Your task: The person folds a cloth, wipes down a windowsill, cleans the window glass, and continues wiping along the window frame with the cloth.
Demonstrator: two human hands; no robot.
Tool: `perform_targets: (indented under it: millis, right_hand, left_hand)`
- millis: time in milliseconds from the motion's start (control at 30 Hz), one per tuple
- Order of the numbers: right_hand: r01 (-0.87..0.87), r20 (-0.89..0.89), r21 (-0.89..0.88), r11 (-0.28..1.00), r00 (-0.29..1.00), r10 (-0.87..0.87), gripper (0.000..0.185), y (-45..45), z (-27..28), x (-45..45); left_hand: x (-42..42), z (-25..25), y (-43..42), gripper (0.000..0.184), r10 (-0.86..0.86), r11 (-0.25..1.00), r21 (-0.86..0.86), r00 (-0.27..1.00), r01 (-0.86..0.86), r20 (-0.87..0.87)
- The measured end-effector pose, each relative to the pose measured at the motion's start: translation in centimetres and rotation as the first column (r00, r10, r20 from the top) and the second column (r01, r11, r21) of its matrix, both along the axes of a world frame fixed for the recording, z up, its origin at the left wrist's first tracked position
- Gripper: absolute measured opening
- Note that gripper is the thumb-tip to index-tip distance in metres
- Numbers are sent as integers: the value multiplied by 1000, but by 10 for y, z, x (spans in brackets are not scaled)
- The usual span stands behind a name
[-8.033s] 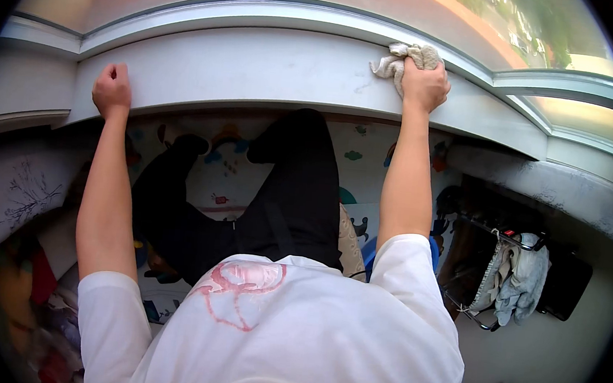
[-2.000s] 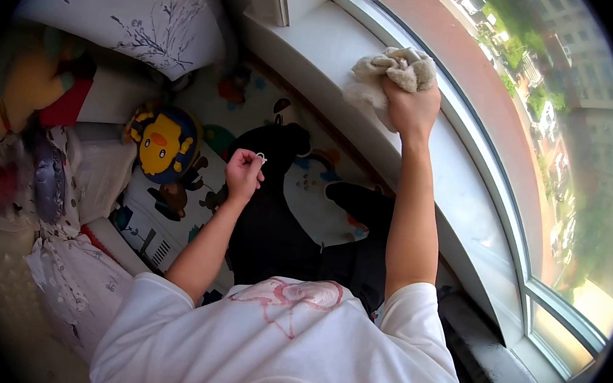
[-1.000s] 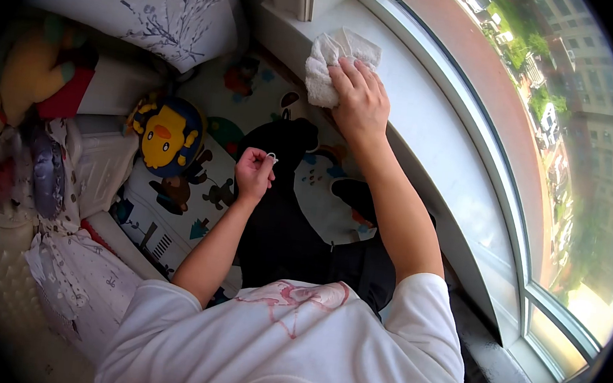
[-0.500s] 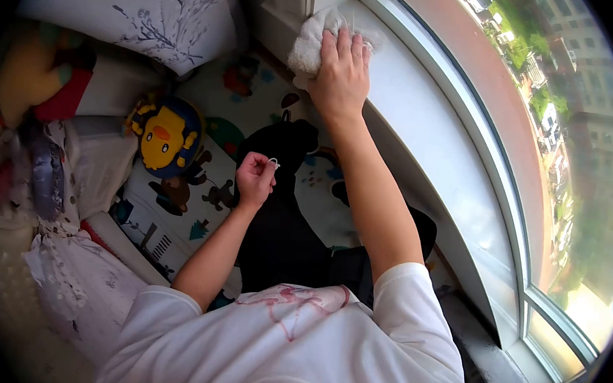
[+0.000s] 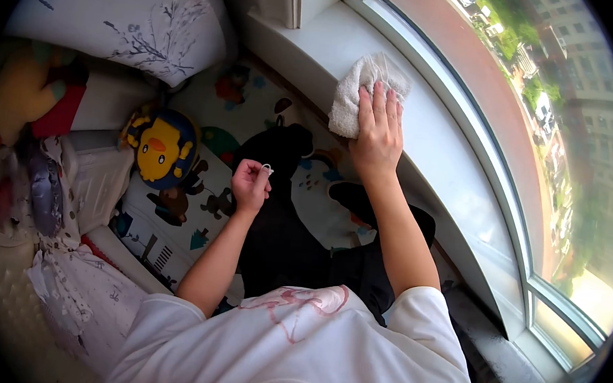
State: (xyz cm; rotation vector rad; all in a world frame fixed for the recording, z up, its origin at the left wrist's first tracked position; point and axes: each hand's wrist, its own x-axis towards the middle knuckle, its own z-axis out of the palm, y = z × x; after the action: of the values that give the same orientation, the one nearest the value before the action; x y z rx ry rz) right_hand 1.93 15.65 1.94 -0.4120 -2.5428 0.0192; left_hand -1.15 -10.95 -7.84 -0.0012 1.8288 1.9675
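My right hand [image 5: 378,141] lies with its fingers stretched over a bunched white cloth [image 5: 349,100] and holds it against the windowsill [image 5: 437,155]. Part of the cloth hangs over the sill's inner edge, and loose threads show on top. My left hand [image 5: 251,187] is closed in a pinch above my dark-clothed legs. A small white loop [image 5: 268,168], like a bit of cord, sticks out from its thumb and fingertips; its exact kind is too small to tell.
The window frame [image 5: 468,89] curves along the right. On the left are a yellow and blue duck-faced toy [image 5: 158,151], a patterned cloth [image 5: 81,303] and a soft toy [image 5: 23,94]. A printed mat [image 5: 209,183] covers the floor. A fabric with a branch print [image 5: 159,40] hangs at the upper left.
My right hand and the cloth have slid along the sill, away from the far corner and towards me. My left hand stays nearly in place, still pinching the white loop.
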Motion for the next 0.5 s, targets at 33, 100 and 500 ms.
perform_targets:
  millis: [33, 100, 500]
  right_hand:
    - [23, -9, -5, 1000, 1000, -23, 51, -2, -2, -5]
    - [56, -25, -60, 997, 998, -58, 54, -6, -4, -21]
    - [-31, 28, 2, 1000, 999, 31, 50, -14, -7, -108]
  left_hand:
    - [0, -1, 1, 8, 4, 1000, 11, 1000, -4, -6]
    - [1, -2, 1, 9, 12, 1000, 21, 1000, -12, -11]
    - [0, -2, 7, 9, -32, 999, -21, 998, 31, -55]
